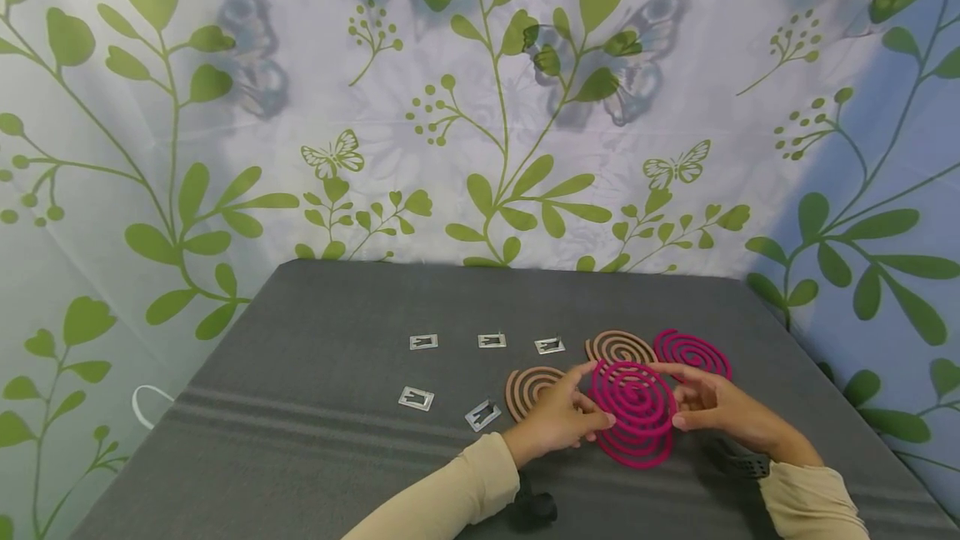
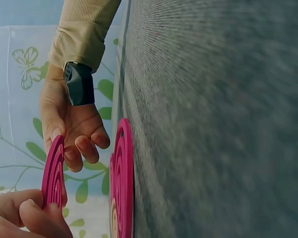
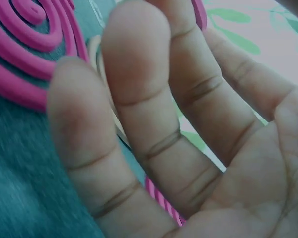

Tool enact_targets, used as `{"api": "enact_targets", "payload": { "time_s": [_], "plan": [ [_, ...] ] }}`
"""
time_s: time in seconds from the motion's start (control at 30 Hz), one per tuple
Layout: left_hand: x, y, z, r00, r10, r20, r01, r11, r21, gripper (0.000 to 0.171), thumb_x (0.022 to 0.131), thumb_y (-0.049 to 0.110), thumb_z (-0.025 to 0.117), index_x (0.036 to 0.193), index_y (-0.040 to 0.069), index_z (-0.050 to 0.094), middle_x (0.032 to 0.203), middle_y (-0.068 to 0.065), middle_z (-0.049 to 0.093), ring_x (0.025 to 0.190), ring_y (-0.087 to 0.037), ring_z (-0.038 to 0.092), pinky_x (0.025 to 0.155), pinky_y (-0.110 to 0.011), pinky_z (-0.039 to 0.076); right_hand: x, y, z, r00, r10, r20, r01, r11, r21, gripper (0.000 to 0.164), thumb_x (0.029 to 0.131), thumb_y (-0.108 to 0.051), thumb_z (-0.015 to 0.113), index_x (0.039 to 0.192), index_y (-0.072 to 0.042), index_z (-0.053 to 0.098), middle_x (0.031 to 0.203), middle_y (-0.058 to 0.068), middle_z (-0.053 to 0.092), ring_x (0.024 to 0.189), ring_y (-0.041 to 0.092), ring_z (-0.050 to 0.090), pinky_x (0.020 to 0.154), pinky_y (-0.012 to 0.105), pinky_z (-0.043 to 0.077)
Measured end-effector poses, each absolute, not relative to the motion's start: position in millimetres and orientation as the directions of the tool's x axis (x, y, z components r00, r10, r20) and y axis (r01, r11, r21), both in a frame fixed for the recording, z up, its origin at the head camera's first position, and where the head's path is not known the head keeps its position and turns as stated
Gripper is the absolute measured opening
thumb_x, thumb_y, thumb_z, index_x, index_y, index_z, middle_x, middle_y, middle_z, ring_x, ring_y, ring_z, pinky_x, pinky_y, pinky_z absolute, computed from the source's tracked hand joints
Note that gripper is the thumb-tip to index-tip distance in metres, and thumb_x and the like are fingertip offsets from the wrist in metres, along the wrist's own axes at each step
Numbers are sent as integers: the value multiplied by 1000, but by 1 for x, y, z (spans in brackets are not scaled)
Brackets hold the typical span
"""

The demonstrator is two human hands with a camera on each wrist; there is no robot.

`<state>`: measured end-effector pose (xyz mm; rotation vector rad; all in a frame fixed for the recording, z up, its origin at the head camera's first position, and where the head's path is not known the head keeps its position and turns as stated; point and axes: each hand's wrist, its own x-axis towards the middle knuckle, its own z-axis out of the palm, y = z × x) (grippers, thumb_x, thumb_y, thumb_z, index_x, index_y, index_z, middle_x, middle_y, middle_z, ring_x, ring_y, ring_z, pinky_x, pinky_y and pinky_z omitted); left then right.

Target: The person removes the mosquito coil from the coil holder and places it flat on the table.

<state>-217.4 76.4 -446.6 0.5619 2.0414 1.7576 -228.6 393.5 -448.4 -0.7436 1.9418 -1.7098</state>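
A pink mosquito coil (image 1: 636,394) is held up above the table between both hands. My left hand (image 1: 558,411) pinches its left edge between thumb and fingers, and my right hand (image 1: 723,407) holds the right edge the same way. The left wrist view shows the held coil edge-on, raised off the cloth. Below it, partly hidden, another pink coil (image 1: 637,461) lies flat. A brown coil (image 1: 512,394) sits behind my left hand, which covers part of it. Past the held coil lie a second brown coil (image 1: 621,347) and a further pink coil (image 1: 693,352).
Several small metal coil stands are spread over the left and middle of the grey cloth-covered table (image 1: 322,315), one stand (image 1: 483,415) close to my left wrist. A dark object (image 1: 536,507) shows under the left forearm. A leaf-patterned curtain (image 1: 450,148) hangs behind.
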Motion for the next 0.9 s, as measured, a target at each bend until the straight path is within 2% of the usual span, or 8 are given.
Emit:
{"api": "enact_targets", "payload": {
  "time_s": [0.23, 0.37, 0.5, 0.63, 0.83, 0.9],
  "plan": [
    [-215, 92, -445, -851, 523, -48, 17, 119, 993, 76, 97, 6, 80, 164, 18, 44, 82, 5, 68, 59, -7, 58, 50, -20, 45, -223, 408, -448, -772, -635, 19, -102, 94, -990, 68, 105, 10, 57, 158, -33, 54, 101, -4, 68, 83, 5, 65, 71, 31, 56],
    [-216, 102, -446, -860, 506, -61, -8, 106, 994, 74, 97, 5, 79, 162, 18, 47, 81, 6, 66, 58, -7, 58, 49, -19, 45, -221, 416, -449, -780, -626, 24, -108, 96, -990, 68, 105, 11, 56, 159, -31, 54, 101, -4, 68, 84, 5, 66, 73, 31, 58],
    [-216, 112, -448, -866, 495, -73, -20, 112, 994, 75, 97, 5, 80, 163, 20, 47, 82, 6, 66, 58, -7, 58, 49, -20, 45, -219, 424, -450, -788, -614, 40, -128, 99, -987, 69, 105, 13, 55, 160, -28, 53, 100, -5, 68, 83, 4, 65, 67, 35, 54],
    [-217, 121, -448, -866, 495, -75, -22, 111, 994, 77, 97, 6, 80, 164, 21, 47, 81, 6, 67, 58, -7, 58, 50, -20, 44, -218, 432, -450, -788, -615, 35, -119, 96, -988, 71, 105, 14, 54, 159, -31, 54, 99, -6, 67, 80, 3, 63, 62, 43, 47],
    [-216, 131, -448, -864, 494, -95, -58, 89, 994, 72, 99, 6, 78, 162, 23, 48, 84, 6, 67, 58, -7, 57, 51, -19, 44, -215, 443, -451, -792, -610, 20, -111, 113, -987, 73, 105, 14, 52, 158, -36, 54, 98, -7, 67, 81, 3, 62, 60, 46, 41],
    [-215, 135, -449, -864, 492, -105, -75, 80, 994, 71, 99, 6, 78, 161, 24, 49, 85, 6, 67, 58, -7, 56, 51, -19, 44, -214, 448, -452, -797, -604, 12, -109, 124, -986, 73, 106, 14, 51, 158, -37, 54, 98, -7, 67, 81, 3, 63, 60, 44, 43]
  ]
}}
